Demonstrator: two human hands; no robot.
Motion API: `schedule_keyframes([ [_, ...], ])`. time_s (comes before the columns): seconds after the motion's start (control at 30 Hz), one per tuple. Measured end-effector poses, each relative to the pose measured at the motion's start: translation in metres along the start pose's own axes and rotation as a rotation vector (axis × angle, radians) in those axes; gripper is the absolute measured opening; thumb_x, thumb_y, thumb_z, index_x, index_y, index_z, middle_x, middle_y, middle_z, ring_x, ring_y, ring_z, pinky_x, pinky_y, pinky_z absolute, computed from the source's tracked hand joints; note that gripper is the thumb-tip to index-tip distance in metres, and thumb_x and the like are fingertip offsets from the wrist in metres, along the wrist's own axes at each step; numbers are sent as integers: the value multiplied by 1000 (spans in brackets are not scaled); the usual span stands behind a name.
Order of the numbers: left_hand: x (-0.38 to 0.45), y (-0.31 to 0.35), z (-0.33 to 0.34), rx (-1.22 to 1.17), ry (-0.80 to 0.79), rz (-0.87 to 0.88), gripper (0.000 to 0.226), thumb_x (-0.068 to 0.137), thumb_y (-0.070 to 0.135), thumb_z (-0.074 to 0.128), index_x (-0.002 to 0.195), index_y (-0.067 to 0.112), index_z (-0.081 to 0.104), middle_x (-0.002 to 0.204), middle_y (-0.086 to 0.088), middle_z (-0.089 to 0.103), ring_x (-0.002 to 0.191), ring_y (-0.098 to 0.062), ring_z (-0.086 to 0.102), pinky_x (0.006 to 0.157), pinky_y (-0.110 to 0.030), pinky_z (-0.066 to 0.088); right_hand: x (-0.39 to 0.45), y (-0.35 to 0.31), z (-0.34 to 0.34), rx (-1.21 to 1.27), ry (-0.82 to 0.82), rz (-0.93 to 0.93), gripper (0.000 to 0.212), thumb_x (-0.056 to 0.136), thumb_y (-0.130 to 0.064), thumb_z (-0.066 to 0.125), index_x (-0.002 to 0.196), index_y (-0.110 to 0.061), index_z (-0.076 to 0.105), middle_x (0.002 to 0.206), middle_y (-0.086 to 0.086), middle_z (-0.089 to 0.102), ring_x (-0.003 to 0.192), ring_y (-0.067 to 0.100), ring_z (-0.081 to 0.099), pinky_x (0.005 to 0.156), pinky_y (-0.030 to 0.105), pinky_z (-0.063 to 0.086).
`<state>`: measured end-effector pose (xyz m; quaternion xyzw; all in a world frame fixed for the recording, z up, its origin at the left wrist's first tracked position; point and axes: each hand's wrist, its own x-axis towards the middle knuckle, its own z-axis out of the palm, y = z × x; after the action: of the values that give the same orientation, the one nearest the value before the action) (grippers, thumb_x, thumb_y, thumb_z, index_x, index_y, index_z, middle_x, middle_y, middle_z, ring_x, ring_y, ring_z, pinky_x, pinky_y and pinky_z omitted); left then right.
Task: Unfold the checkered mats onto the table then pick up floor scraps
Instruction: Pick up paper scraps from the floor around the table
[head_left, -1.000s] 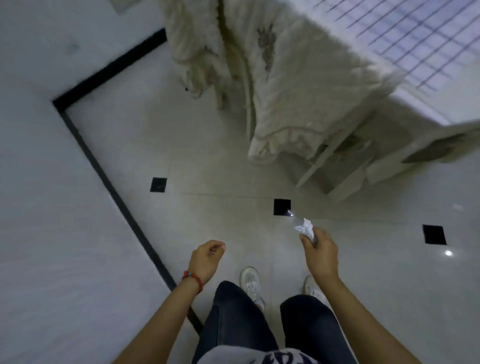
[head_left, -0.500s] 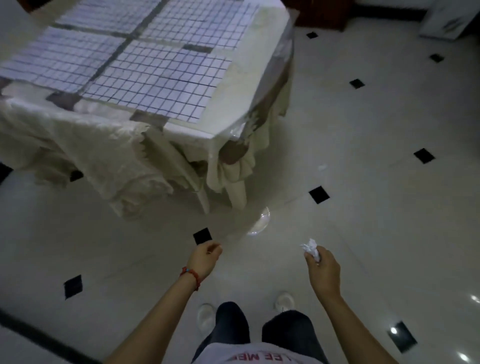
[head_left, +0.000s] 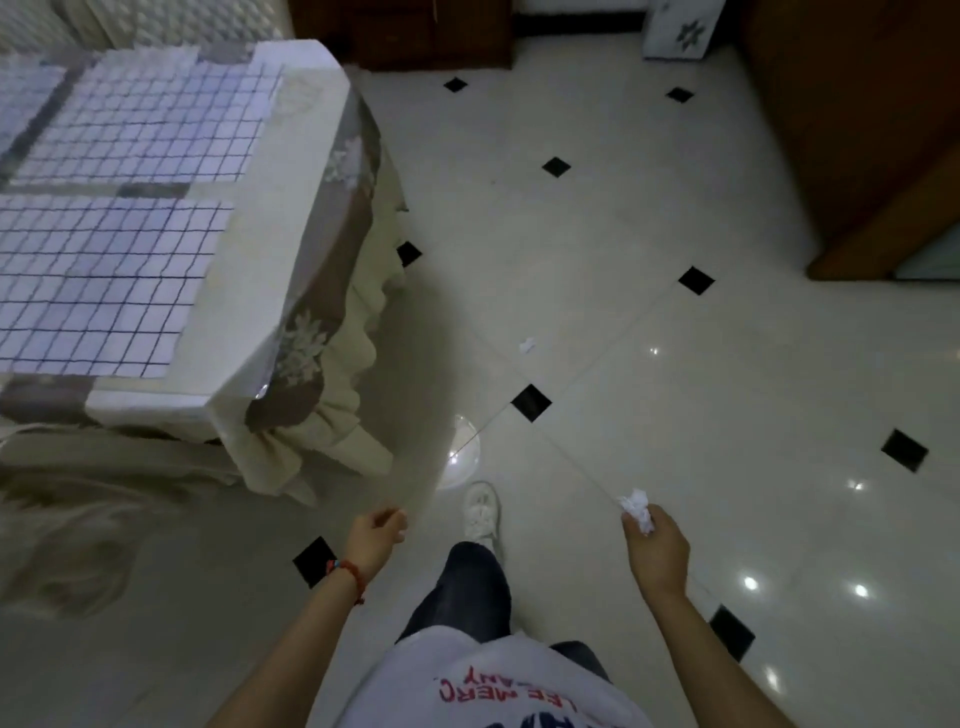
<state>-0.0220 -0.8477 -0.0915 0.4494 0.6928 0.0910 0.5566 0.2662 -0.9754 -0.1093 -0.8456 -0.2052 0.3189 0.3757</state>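
Head view: a person stands on a glossy tiled floor (head_left: 649, 218) beside the cloth-draped table (head_left: 291, 208), where checkered mats (head_left: 104, 280) lie spread flat. The right hand (head_left: 655, 551) grips a crumpled white scrap (head_left: 638, 508) – the left hand (head_left: 375, 535) hangs loosely curled, holding nothing. Another paper scrap (head_left: 527, 345) lies on the floor ahead, well apart from both hands

I stand on a glossy pale tile floor (head_left: 623, 234) set with small black diamonds, lamp glints on it. A cloth-draped table (head_left: 291, 270) is on my left; dark wood furniture (head_left: 857, 130) stands far right.
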Motion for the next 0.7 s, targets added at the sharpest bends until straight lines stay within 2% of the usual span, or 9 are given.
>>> schedule_keyframes([
  [0.03, 12, 5, 0, 8, 4, -24, 17, 93, 14, 47, 82, 10, 58, 89, -9, 59, 81, -23, 53, 68, -27, 41, 19, -11, 0, 13, 14, -6, 28, 90, -6, 54, 63, -8, 49, 64, 8, 49, 64, 18, 44, 54, 22, 30],
  [0.13, 58, 29, 2, 27, 21, -62, 27, 92, 11, 48, 67, 14, 58, 71, -7, 58, 72, -23, 52, 59, -25, 39, 85, -49, 6, 19, 67, -36, 37, 88, -4, 57, 55, -11, 40, 57, 3, 42, 58, 18, 40, 51, 13, 30],
  [0.3, 145, 124, 15, 114, -38, -56, 30, 91, 10, 49, 62, 15, 55, 67, -5, 58, 71, -24, 54, 59, -24, 40, 187, -104, 18, 51, 103, -28, 26, 89, -6, 56, 69, 11, 53, 69, 19, 53, 66, 20, 45, 55, 22, 31],
  [0.33, 161, 148, 19, 138, -55, -33, 30, 91, 11, 49, 62, 15, 55, 68, -7, 58, 72, -24, 54, 62, -25, 41, 204, -114, 19, 59, 98, -21, 26, 89, -6, 55, 70, 11, 53, 70, 19, 53, 67, 20, 46, 55, 22, 31],
  [0.47, 221, 259, 44, 229, -129, 103, 25, 90, 16, 51, 67, 12, 60, 71, -5, 60, 69, -19, 56, 68, -27, 43, 261, -152, 20, 55, 73, -35, 28, 90, -5, 53, 63, -9, 47, 65, 8, 46, 63, 17, 41, 53, 25, 29],
  [0.53, 246, 309, 64, 222, -148, 160, 17, 90, 16, 51, 81, 9, 64, 73, -3, 60, 65, -13, 56, 71, -27, 43, 286, -159, 15, 34, 75, -18, 30, 90, -4, 52, 62, -11, 45, 63, 7, 45, 61, 17, 40, 53, 25, 29],
  [0.6, 270, 349, 84, 220, -173, 191, 13, 90, 16, 50, 89, 10, 62, 76, -1, 59, 65, -11, 56, 67, -27, 43, 314, -161, 12, 15, 73, 16, 33, 90, -2, 52, 60, -12, 42, 60, 6, 43, 60, 17, 40, 53, 26, 29],
  [0.7, 304, 393, 114, 232, -205, 193, 11, 91, 17, 49, 89, 12, 58, 76, 0, 58, 67, -12, 55, 55, -19, 43, 363, -159, 10, 0, 35, 59, 37, 89, -1, 52, 57, -15, 42, 56, 2, 43, 62, 18, 43, 55, 22, 32],
])
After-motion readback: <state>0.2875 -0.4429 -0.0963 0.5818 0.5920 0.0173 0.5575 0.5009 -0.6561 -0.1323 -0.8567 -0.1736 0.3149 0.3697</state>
